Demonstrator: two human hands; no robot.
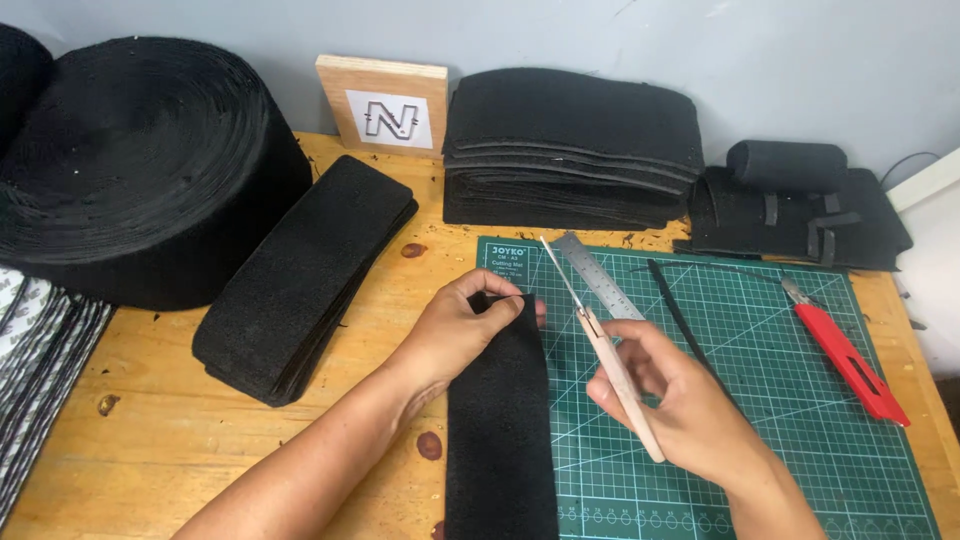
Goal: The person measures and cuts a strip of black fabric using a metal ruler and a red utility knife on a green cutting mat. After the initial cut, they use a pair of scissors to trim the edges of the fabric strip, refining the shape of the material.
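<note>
L hand [455, 335]: fingers curled over far end of a black felt strip [500, 430], pinching its top edge; palm down, forearm comes in from lower left.
R hand [680, 405]: fingers closed around the pale handle of a slim knife [605, 350]; thin blade points up and away, tip just past the strip's far right corner.
Felt strip: long, black, lies lengthwise toward the person, partly on bare wood, right edge over left side of the cutting mat [780, 400]; near end runs out of frame at bottom.
Cutting mat: green w/ grid, flat on wooden table [200, 440], right half of view.
Steel ruler [598, 275]: on mat, angled, just behind the knife blade; touching or not, can't tell.
Thin black offcut [675, 305]: narrow sliver on mat, just right of ruler.
Red utility cutter [845, 355]: on mat's right part, well apart from both hands.
Loose strip stack [300, 275]: black strips piled diagonally on table, left of L hand.
Big roll [140, 170]: black webbing-like material, far left, against wall.
Folded stack [570, 150]: black sheets at back, behind mat.
Small roll + scraps [790, 195]: back right corner.
Wood block [383, 105]: leans at wall, white label on front.
</note>
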